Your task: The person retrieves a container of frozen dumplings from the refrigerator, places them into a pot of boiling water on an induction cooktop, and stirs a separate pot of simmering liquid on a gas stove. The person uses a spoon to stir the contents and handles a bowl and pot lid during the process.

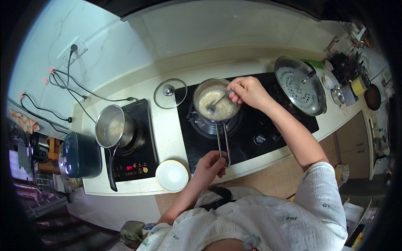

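A steel saucepan (216, 99) with pale, porridge-like food in it stands over a lit burner of the black gas hob (204, 147). My left hand (212, 165) grips the end of its wire handle (223, 138). Above the pan's right rim, my right hand (246, 93) holds a metal spoon (211, 108), whose bowl rests in the food. A glass lid (170, 94) lies on the counter left of the hob. Near the counter's front edge sits a white bowl (172, 176) with a yellow rim.
Another steel saucepan (110, 126) holds liquid and pale pieces on the induction cooker (141, 125) at left, its black handle towards the front. A dark blue appliance (82, 154) stands beside it. On the hob's right is a large pan under a steamed glass lid (300, 86). Cables (94, 94) hang along the wall.
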